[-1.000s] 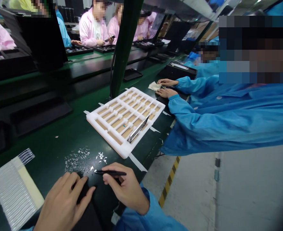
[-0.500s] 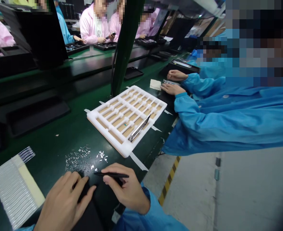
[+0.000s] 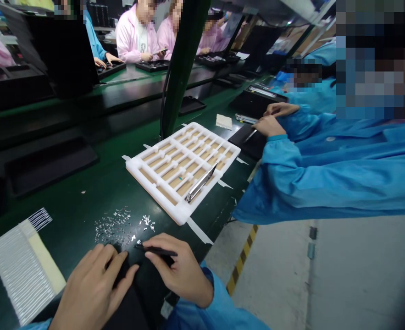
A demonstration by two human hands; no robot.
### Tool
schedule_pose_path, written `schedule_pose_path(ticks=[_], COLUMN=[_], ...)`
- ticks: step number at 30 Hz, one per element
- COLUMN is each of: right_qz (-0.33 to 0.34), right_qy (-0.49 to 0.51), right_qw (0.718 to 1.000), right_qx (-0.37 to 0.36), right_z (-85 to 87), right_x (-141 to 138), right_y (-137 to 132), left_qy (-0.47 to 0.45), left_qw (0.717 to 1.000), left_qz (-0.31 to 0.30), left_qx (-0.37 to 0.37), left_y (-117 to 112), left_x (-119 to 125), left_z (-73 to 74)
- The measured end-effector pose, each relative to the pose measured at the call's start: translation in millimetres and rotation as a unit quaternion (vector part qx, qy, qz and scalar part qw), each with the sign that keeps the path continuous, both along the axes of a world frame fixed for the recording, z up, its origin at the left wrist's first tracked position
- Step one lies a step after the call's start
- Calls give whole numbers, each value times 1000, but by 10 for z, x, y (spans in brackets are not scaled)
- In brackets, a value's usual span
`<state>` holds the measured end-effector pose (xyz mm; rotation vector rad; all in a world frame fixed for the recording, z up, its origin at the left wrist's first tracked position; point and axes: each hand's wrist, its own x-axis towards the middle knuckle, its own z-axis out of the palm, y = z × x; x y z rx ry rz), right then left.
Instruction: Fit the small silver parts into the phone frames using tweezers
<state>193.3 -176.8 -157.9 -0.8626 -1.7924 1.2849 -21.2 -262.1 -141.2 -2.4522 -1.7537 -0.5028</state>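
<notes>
Right hand (image 3: 180, 268) pinches a slim black pen-like tool (image 3: 161, 250) nearside of the white slotted foam tray (image 3: 180, 214); tiny silvery slivers (image 3: 147, 222) lie left of that tray, as does the left hand (image 3: 89, 288) (whether gripping, I cannot tell).

Tool (image 3: 163, 251), apparently all black

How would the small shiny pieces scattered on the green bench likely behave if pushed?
The small shiny pieces would probably scatter easily: they lie spread over the glossy green bench. Tiny beside the right hand, they are likely very light.
</notes>
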Motion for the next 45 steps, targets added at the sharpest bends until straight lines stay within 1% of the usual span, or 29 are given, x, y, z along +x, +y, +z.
schedule_pose_path(ticks=[2,5,9,14,17,22,26,28,29,31,33,36,38,40,45], right_qz=[2,-16,-13,-33,-30,-19,-7,-7,-11,-22,-26,-10,-4,-7,-46], right_qy=[12,39,7,20,18,-1,-6,0,6,23,38,50,53,48,41], right_qw=[1000,999,1000,999,999,999,999,1000,1000,994,980,959,951,948,958], right_qx=[-1,-13,-28,-39,-25,29,32,6,-22,-105,-192,-279,-306,-313,-279], right_z=[8,4,-22,-58,-42,4,10,5,1,-10,-20,-22,-12,1,-5], right_x=[-1,9,20,27,37,52,66,58,47,5,-57,-152,-195,-217,-211], right_y=[1,0,-1,-19,-34,-40,-43,-44,-42,-23,18,105,153,175,111], left_qy=[-3,-3,-3,0,0,-12,-25,-28,-28,-24,-17,-9,-4,-1,8], left_qw=[1000,1000,1000,1000,1000,1000,1000,1000,1000,1000,1000,1000,1000,1000,1000], left_qz=[4,-1,-1,-6,-8,5,13,14,13,9,6,-1,-8,-12,-9], left_qx=[-3,-2,2,4,8,6,-1,0,3,10,14,7,-2,-7,-3], left_y=[-2,1,6,6,1,-2,4,7,8,10,12,16,20,26,39], left_x=[0,0,3,-1,-9,0,7,5,3,-1,-6,-17,-30,-43,-45], left_z=[-11,-17,-4,10,7,9,18,21,22,23,24,22,17,10,3])
